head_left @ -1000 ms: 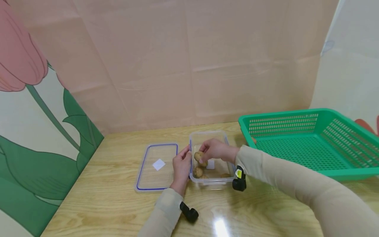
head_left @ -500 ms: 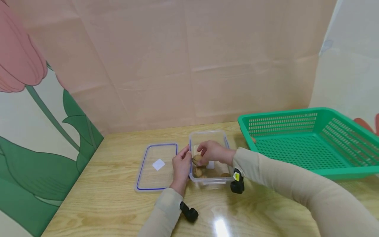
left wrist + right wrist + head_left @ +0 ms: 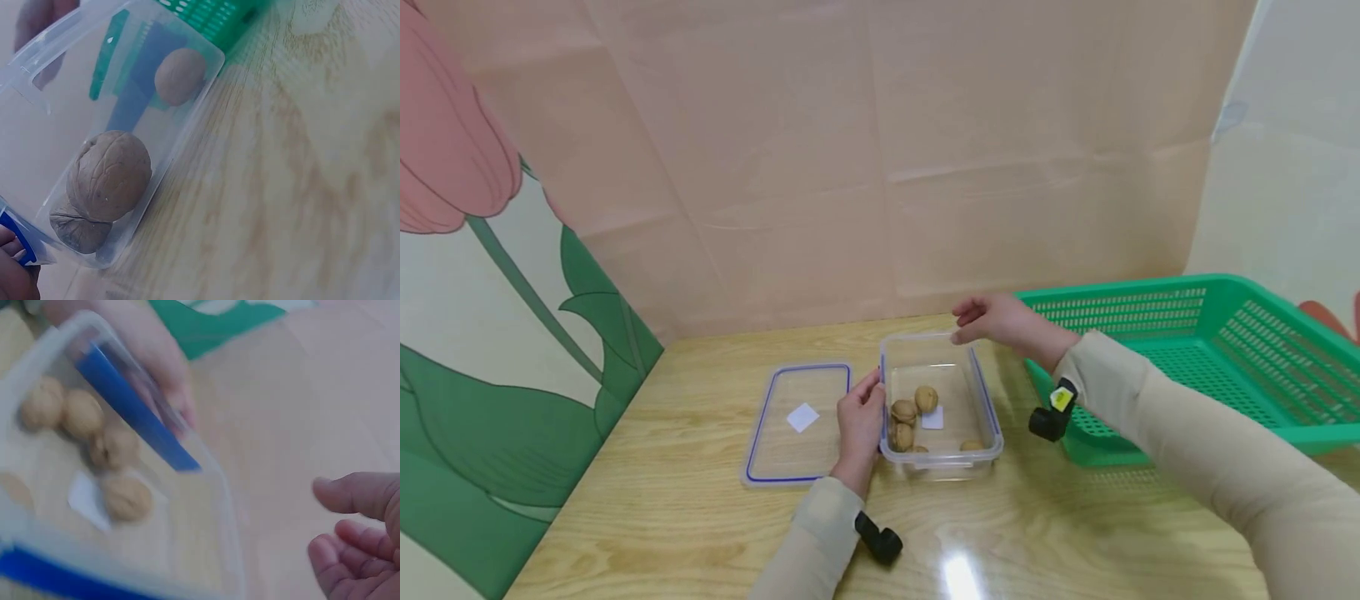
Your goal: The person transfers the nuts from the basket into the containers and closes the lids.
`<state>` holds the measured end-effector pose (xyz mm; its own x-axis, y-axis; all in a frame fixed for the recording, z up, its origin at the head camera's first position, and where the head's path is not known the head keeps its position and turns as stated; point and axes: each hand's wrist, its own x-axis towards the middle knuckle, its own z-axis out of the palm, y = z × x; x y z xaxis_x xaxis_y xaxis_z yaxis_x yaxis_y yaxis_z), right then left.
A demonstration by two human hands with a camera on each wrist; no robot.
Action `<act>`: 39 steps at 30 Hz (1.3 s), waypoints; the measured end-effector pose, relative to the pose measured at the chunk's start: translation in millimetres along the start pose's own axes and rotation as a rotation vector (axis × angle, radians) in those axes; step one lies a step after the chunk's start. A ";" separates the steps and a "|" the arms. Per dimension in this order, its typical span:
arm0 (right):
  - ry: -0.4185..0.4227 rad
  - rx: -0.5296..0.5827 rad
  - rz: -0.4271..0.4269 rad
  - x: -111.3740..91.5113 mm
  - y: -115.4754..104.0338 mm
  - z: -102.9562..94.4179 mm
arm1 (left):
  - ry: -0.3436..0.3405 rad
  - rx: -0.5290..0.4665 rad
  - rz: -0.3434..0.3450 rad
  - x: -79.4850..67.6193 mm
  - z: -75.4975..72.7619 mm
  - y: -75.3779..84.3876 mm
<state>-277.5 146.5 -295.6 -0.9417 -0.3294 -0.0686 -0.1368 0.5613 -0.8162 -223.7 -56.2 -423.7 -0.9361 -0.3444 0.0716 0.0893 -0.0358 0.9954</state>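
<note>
A clear plastic food container (image 3: 942, 457) with blue clips stands on the wooden table. My left hand (image 3: 859, 421) holds its left side, the fingers at a blue clip (image 3: 17, 237) in the left wrist view. Inside, several walnuts lie on the bottom: one walnut (image 3: 927, 399) beside a white label (image 3: 932, 418), others in the near left corner, and a brown one (image 3: 972, 446) near the front right. My right hand (image 3: 1000, 321) is above the container's far right corner, between it and the basket. Its fingers are loosely bent, with nothing between thumb and fingertips (image 3: 325, 553).
To the right stands a large green plastic basket (image 3: 1150, 446), partly covered by the right sleeve (image 3: 1180, 417). A clear lid (image 3: 797, 454) with a blue seal and a white label lies flat left of the container. Behind the table hangs a pinkish backdrop (image 3: 775, 208).
My right hand has let go of a walnut in the container, then risen out and moved right and back toward the basket. The left hand keeps its place on the container.
</note>
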 end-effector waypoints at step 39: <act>-0.115 -0.125 0.053 15.4 122.8 -79.8 | 0.016 0.015 -0.004 2.9 1.5 -5.6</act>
<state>-333.4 270.9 -351.1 -0.9082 -0.3775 -0.1804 -0.1320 0.6677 -0.7327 -227.4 -55.6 -429.0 -0.9310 -0.3589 0.0666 0.0803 -0.0234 0.9965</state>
